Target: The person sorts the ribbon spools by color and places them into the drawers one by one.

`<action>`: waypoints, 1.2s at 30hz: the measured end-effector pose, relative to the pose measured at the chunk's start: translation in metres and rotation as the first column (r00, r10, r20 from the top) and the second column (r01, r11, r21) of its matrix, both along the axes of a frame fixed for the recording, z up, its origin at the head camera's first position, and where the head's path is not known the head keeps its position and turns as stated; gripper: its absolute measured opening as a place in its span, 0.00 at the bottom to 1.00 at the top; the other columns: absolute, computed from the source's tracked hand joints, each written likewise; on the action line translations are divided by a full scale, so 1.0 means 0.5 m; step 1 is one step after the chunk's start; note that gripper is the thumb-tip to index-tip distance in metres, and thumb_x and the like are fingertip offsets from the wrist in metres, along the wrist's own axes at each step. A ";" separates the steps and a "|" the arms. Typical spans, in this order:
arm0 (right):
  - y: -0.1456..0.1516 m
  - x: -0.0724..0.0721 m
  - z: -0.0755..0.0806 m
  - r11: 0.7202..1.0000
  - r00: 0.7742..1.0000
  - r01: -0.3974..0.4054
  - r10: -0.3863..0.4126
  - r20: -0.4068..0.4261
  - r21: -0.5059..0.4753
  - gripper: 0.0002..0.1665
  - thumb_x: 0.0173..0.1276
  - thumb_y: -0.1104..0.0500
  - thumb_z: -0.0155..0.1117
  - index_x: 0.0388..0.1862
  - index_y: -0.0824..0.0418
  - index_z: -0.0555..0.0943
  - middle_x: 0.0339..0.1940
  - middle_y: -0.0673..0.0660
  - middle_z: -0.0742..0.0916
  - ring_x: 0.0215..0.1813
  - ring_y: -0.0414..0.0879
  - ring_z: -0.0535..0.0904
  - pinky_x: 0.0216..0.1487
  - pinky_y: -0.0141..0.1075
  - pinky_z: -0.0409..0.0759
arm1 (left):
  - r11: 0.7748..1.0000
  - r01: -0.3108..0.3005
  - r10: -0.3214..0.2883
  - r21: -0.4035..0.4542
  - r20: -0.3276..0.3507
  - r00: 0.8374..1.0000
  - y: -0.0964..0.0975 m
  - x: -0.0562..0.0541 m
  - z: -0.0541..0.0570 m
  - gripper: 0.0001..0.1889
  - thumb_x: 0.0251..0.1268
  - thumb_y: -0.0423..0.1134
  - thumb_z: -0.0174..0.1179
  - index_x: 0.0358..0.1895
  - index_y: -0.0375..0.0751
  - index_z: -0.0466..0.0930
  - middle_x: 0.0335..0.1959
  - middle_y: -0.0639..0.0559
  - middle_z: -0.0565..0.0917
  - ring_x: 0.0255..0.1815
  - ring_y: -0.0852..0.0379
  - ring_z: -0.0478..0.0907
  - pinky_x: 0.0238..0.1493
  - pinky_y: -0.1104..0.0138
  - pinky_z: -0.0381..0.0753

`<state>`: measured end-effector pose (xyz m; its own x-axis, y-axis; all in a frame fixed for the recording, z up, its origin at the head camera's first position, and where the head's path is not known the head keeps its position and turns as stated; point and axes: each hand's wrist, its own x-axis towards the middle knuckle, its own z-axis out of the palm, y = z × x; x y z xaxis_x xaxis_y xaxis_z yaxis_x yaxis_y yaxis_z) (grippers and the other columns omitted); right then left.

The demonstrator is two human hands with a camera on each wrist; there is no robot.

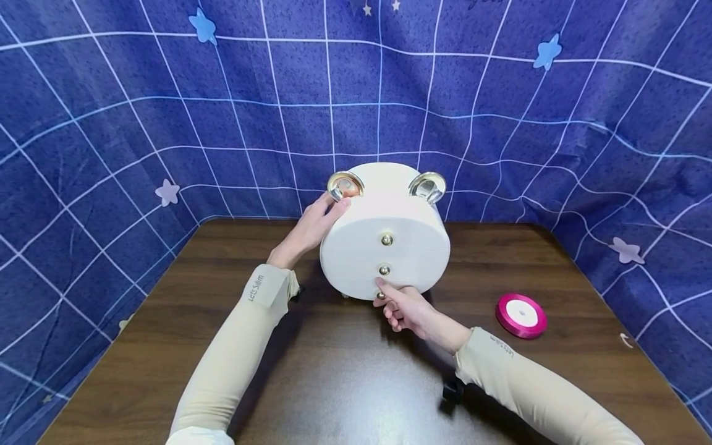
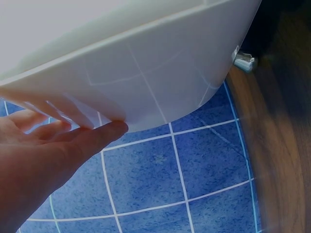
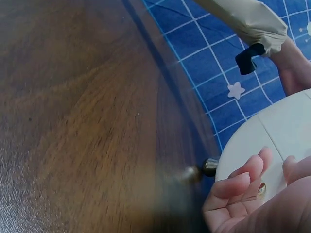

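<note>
A white rounded box point(image 1: 356, 247) with three gold knobs down its front stands near the back of the table. Two shiny round metal ears, a left ear point(image 1: 335, 179) and a right ear point(image 1: 436, 191), sit on its top. My left hand point(image 1: 308, 228) rests on the box's left side below the left ear; in the left wrist view its fairly straight fingers point(image 2: 92, 141) touch the glossy wall. With thumb and index finger, my right hand point(image 1: 408, 309) pinches the lowest knob point(image 1: 381, 295). That knob point(image 3: 262, 189) shows between the fingers in the right wrist view.
A spool of magenta ribbon point(image 1: 521, 315) lies flat on the brown wooden table point(image 1: 345, 383), right of my right hand. Small metal feet, one a silver foot point(image 2: 245, 61), hold the box up. Blue gridded cloth point(image 1: 356, 123) with stars hangs behind and beside the table.
</note>
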<state>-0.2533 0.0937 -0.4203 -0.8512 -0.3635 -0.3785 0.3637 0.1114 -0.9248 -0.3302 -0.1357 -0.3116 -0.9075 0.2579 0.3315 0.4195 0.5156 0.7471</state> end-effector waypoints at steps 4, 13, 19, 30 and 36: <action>0.004 0.000 0.000 1.000 1.000 -0.022 0.022 -0.005 0.005 0.39 0.70 0.36 0.53 0.52 0.74 0.75 0.11 0.45 0.74 0.14 0.36 0.67 0.20 0.29 0.67 | 1.000 -0.001 0.001 0.002 0.003 1.000 0.001 -0.002 -0.001 0.29 0.69 0.65 0.44 0.67 0.56 0.67 0.62 0.50 0.76 0.59 0.52 0.75 0.61 0.54 0.73; -0.001 0.001 -0.010 1.000 1.000 0.008 -0.008 -0.006 -0.024 0.28 0.71 0.48 0.55 0.50 0.73 0.76 0.10 0.44 0.73 0.14 0.36 0.66 0.20 0.30 0.67 | 1.000 0.002 -0.002 0.016 0.001 1.000 -0.001 -0.002 -0.002 0.29 0.69 0.66 0.44 0.66 0.56 0.68 0.63 0.50 0.75 0.59 0.52 0.75 0.60 0.54 0.74; -0.005 0.009 -0.008 0.998 0.999 0.050 -0.050 -0.007 -0.023 0.27 0.70 0.49 0.56 0.49 0.73 0.76 0.09 0.44 0.71 0.12 0.36 0.64 0.18 0.29 0.65 | 1.000 0.001 -0.001 0.003 0.000 1.000 -0.001 -0.003 -0.001 0.30 0.68 0.67 0.43 0.66 0.57 0.68 0.65 0.50 0.74 0.60 0.51 0.74 0.60 0.53 0.74; 0.001 0.039 -0.016 0.999 0.999 0.031 -0.031 -0.016 -0.027 0.24 0.70 0.49 0.57 0.44 0.72 0.78 0.08 0.44 0.71 0.12 0.36 0.64 0.17 0.29 0.66 | 1.000 0.005 -0.005 -0.001 0.009 1.000 0.001 -0.003 -0.003 0.31 0.68 0.68 0.43 0.67 0.55 0.67 0.62 0.49 0.75 0.56 0.51 0.77 0.55 0.55 0.77; 0.005 0.068 -0.014 1.000 1.000 0.002 -0.002 -0.024 -0.017 0.25 0.69 0.48 0.58 0.44 0.72 0.79 0.08 0.44 0.70 0.12 0.35 0.63 0.16 0.28 0.65 | 1.000 0.008 -0.008 0.000 0.007 1.000 -0.001 -0.006 -0.004 0.30 0.69 0.66 0.43 0.66 0.55 0.68 0.57 0.48 0.78 0.50 0.51 0.80 0.52 0.55 0.79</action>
